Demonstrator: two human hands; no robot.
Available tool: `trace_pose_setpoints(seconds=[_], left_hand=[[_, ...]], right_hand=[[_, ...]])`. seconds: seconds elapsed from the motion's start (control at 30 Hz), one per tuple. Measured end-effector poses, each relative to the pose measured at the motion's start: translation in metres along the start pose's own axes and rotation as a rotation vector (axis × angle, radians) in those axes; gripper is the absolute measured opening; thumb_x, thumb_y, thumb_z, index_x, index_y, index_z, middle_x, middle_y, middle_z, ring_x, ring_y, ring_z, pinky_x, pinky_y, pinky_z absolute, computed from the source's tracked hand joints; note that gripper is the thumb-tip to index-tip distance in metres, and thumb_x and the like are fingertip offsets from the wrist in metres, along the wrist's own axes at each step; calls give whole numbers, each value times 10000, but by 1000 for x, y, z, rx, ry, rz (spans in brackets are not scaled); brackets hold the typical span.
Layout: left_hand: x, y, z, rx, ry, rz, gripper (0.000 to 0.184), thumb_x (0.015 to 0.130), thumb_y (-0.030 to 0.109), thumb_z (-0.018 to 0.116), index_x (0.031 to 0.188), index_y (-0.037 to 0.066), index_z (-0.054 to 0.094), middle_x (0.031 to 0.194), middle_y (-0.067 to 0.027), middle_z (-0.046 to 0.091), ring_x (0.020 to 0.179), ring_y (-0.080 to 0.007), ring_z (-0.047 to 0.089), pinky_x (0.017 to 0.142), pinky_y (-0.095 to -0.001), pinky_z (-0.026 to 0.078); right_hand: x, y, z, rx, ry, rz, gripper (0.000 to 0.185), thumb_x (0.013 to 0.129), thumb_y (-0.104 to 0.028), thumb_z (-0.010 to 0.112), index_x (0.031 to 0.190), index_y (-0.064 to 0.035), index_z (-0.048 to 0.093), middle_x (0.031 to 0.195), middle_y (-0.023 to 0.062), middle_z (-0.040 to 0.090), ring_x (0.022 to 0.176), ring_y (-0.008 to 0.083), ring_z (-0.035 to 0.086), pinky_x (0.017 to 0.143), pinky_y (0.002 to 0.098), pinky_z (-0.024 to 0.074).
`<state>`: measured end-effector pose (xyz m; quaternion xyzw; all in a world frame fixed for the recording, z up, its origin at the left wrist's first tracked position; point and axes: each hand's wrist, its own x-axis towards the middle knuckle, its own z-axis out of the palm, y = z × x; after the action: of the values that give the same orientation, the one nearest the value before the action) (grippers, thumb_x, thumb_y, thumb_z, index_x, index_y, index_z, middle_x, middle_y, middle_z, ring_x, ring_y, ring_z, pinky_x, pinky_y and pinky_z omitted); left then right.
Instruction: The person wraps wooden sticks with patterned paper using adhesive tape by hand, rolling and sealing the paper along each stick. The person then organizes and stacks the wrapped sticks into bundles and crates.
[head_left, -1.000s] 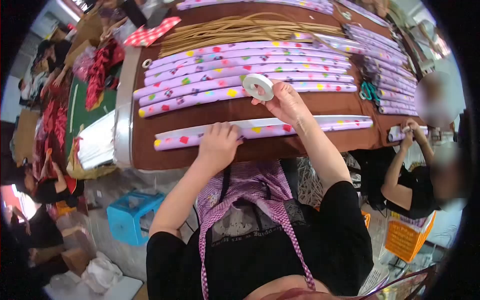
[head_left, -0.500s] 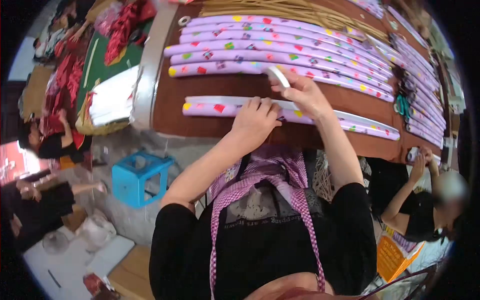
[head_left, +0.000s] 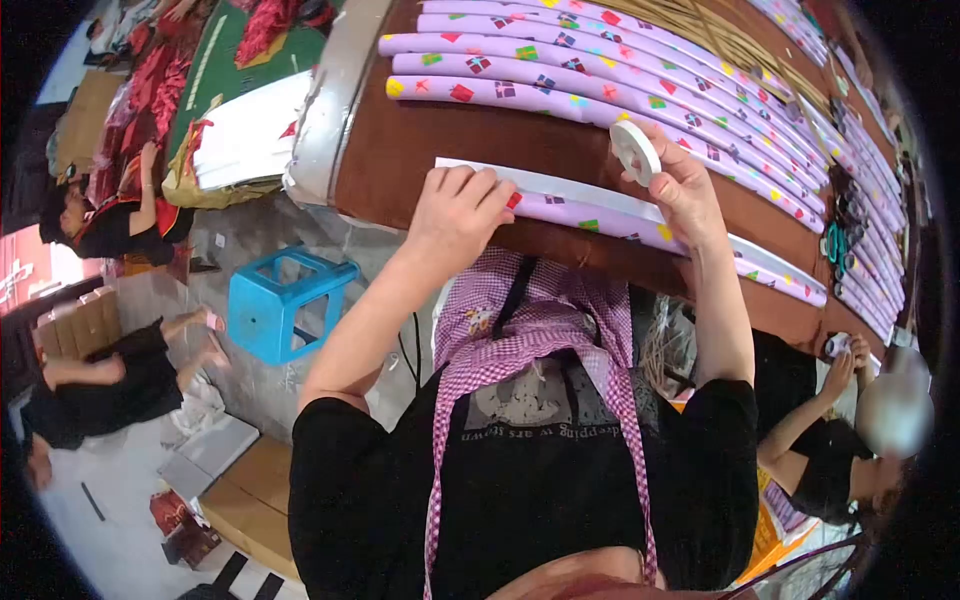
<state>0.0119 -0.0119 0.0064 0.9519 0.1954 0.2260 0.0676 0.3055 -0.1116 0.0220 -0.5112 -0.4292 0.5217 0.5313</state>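
A lilac roll of wrapping paper (head_left: 560, 212) with coloured gift motifs lies along the near edge of the brown table. A white strip (head_left: 590, 195) runs along its far side. My left hand (head_left: 455, 212) is closed over the roll's left end, fingers curled on top, hiding that end. My right hand (head_left: 690, 200) grips a white roll of tape (head_left: 637, 152) between thumb and fingers, held on edge just above the paper roll. Whether a tape end reaches the paper, I cannot tell.
Several similar lilac rolls (head_left: 600, 110) lie across the brown table (head_left: 385, 180), with brown strips behind. Teal-handled scissors (head_left: 835, 243) lie at right. A blue stool (head_left: 285, 305) stands on the floor at left. A co-worker (head_left: 830, 430) works at right; other people are at left.
My left hand has slid left to the paper roll's end. My right hand, with the tape roll, has shifted right in view. The whole view has turned slightly.
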Motion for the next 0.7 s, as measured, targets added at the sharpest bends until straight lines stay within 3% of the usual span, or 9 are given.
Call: trace_pose_setpoints(seconds=[0.17, 0.3, 0.33, 0.37, 0.43, 0.5, 0.57, 0.63, 0.7], left_hand=[[7, 32, 20, -29, 88, -30, 299, 777, 215, 712, 1033, 82, 632, 979, -56, 582, 903, -234, 556, 809, -408, 409], [12, 39, 25, -37, 80, -27, 324, 769, 231, 715, 1044, 80, 636, 1018, -68, 588, 920, -239, 559, 815, -417, 419], [12, 40, 26, -36, 83, -29, 324, 769, 231, 715, 1044, 80, 636, 1018, -68, 588, 920, -239, 559, 815, -417, 419], [12, 39, 26, -41, 103, -27, 343, 770, 236, 715, 1063, 76, 635, 1033, -74, 589, 935, -244, 559, 829, -423, 421], [10, 38, 26, -36, 126, -29, 362, 772, 240, 716, 1082, 71, 634, 1047, -80, 590, 949, -249, 559, 843, -428, 423], [8, 37, 27, -54, 135, -44, 392, 778, 252, 715, 1110, 61, 635, 1061, -89, 590, 967, -261, 557, 879, -442, 421], [6, 36, 24, -96, 133, -63, 408, 763, 237, 739, 1110, 48, 637, 1086, -99, 590, 994, -276, 556, 905, -453, 415], [4, 32, 15, -378, 241, -181, 387, 742, 197, 764, 1068, 37, 628, 1088, -105, 592, 1001, -293, 560, 904, -444, 414], [6, 27, 3, -396, 218, -233, 339, 775, 133, 758, 1053, 19, 600, 1066, -121, 598, 997, -310, 566, 890, -421, 433]], right_hand=[[16, -34, 20, -178, -127, -219, 570, 835, -537, 722, 1039, -14, 624, 1365, 138, 478, 1185, 217, 511, 975, 340, 428], [46, -23, 51, -289, -294, -248, 295, 836, -247, 731, 1023, -43, 628, 1331, 107, 493, 1138, 200, 531, 941, 322, 431], [50, -27, 59, -300, -289, -118, 270, 823, -180, 743, 1026, -44, 629, 1318, 85, 503, 1078, 162, 538, 897, 296, 435], [57, -18, 64, -316, -292, -145, 273, 809, -166, 750, 1015, -39, 623, 1319, 74, 502, 1005, 115, 525, 855, 273, 435], [67, 2, 69, -264, -330, -212, 262, 796, -147, 756, 985, -35, 612, 1317, 68, 500, 946, 91, 509, 821, 266, 438], [68, 11, 72, -205, -323, -56, 274, 777, -145, 772, 962, -32, 604, 1315, 69, 497, 996, 103, 517, 854, 277, 440], [66, 18, 67, -199, -350, -140, 379, 771, -266, 825, 969, -34, 601, 1314, 71, 495, 1114, 138, 490, 910, 288, 423], [66, 18, 63, -276, -342, -197, 457, 751, -356, 845, 969, -33, 607, 1319, 76, 495, 1107, 147, 494, 904, 293, 424], [67, 19, 63, -278, -325, -203, 476, 743, -380, 847, 966, -32, 610, 1319, 80, 496, 1109, 154, 497, 905, 298, 424]])
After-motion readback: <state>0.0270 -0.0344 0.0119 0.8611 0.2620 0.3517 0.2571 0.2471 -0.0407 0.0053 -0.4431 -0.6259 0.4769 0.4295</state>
